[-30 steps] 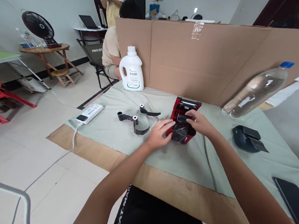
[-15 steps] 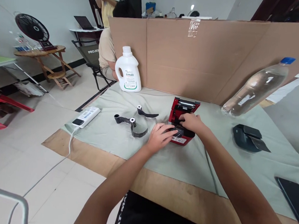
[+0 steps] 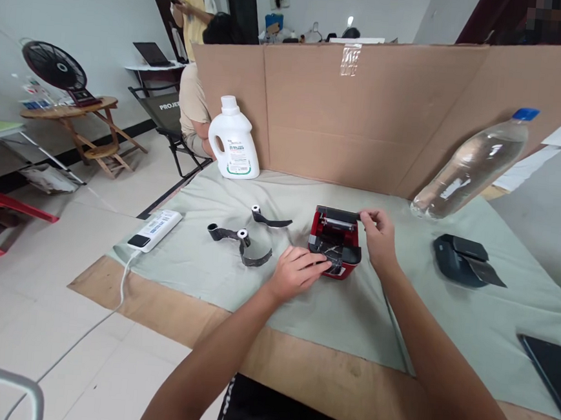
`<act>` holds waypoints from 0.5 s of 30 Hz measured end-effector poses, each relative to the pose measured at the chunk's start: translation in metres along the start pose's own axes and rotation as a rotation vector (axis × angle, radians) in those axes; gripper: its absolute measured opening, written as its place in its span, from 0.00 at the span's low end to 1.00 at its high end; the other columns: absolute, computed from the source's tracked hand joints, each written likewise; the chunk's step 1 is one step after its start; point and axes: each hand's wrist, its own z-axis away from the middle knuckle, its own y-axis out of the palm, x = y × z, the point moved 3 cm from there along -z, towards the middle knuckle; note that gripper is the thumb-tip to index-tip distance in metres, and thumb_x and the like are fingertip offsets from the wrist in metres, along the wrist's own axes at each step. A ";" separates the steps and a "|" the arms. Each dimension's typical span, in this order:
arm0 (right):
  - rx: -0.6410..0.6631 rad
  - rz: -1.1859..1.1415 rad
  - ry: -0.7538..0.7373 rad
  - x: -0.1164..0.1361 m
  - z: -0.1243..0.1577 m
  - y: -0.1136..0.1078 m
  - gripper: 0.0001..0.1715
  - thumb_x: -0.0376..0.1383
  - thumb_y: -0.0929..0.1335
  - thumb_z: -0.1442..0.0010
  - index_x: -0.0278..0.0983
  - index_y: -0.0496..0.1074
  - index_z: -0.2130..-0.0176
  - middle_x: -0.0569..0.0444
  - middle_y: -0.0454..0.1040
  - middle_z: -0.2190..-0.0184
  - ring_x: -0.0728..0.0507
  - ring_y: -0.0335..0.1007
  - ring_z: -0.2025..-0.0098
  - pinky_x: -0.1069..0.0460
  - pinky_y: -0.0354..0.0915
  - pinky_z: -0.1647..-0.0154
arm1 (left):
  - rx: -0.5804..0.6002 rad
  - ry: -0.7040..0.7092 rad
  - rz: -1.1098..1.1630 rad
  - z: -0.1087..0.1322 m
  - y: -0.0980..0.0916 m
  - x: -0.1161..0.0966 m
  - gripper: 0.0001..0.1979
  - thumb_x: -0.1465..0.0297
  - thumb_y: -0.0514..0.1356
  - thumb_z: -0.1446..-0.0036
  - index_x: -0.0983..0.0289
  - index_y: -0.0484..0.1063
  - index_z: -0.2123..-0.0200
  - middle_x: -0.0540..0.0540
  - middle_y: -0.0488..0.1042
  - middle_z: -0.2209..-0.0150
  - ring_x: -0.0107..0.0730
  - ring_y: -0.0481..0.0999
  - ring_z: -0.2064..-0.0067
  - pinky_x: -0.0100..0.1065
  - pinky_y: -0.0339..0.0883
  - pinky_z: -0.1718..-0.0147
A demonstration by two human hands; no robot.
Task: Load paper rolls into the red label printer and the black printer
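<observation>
A small red-and-black printer (image 3: 314, 229) sits on the cloth with its lid (image 3: 337, 214) partly raised, showing a metal roller inside. My right hand (image 3: 379, 238) pinches the lid's right corner between thumb and fingers. Over the printer's front edge lie the stretched fingers of my left hand (image 3: 299, 273), pressing on a shiny black strip (image 3: 334, 253). To the left are several small rolls of black tape: one roll (image 3: 256, 212) with its tail pointing right, another roll (image 3: 243, 234) with a curled tail, and a third roll (image 3: 213, 230).
A white detergent bottle (image 3: 234, 145) stands before a cardboard screen (image 3: 336, 124). A large clear bottle (image 3: 473, 164) leans against it at right. A dark device (image 3: 461, 260) and a phone (image 3: 550, 367) lie rightward; a white power strip (image 3: 155, 230) lies left. Another person (image 3: 191, 106) sits behind.
My right hand has moved from inside the printer to the lid's right corner. The lid has tilted down toward me. My left hand stays at the front edge.
</observation>
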 end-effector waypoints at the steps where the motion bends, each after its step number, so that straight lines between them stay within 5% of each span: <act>1: -0.008 0.003 0.011 -0.003 0.010 -0.001 0.12 0.46 0.69 0.42 0.40 0.72 0.65 0.51 0.74 0.58 0.41 0.70 0.53 0.45 0.67 0.52 | 0.011 0.000 -0.002 0.000 0.000 0.000 0.13 0.70 0.57 0.31 0.54 0.81 0.51 0.51 0.84 0.54 0.33 0.76 0.56 0.37 0.65 0.57; 5: -0.020 -0.115 0.164 -0.020 0.044 0.001 0.26 0.39 0.70 0.48 0.45 0.70 0.48 0.50 0.66 0.40 0.38 0.65 0.40 0.43 0.67 0.44 | 0.041 -0.017 -0.003 0.002 0.003 0.000 0.13 0.70 0.57 0.31 0.53 0.80 0.50 0.52 0.83 0.54 0.33 0.76 0.56 0.37 0.66 0.58; 11: 0.026 -0.313 0.242 -0.028 0.056 0.013 0.33 0.39 0.68 0.43 0.47 0.64 0.38 0.52 0.66 0.35 0.40 0.62 0.34 0.40 0.60 0.32 | -0.018 -0.110 -0.023 0.002 0.006 0.003 0.14 0.68 0.60 0.34 0.53 0.79 0.47 0.54 0.80 0.47 0.37 0.75 0.51 0.40 0.67 0.51; 15: 0.065 -0.358 0.230 -0.026 0.055 0.013 0.33 0.38 0.68 0.43 0.47 0.66 0.39 0.53 0.68 0.36 0.40 0.61 0.34 0.40 0.58 0.31 | 0.081 -0.319 -0.014 -0.002 0.012 0.013 0.36 0.56 0.64 0.39 0.60 0.63 0.31 0.61 0.71 0.36 0.50 0.68 0.38 0.48 0.63 0.40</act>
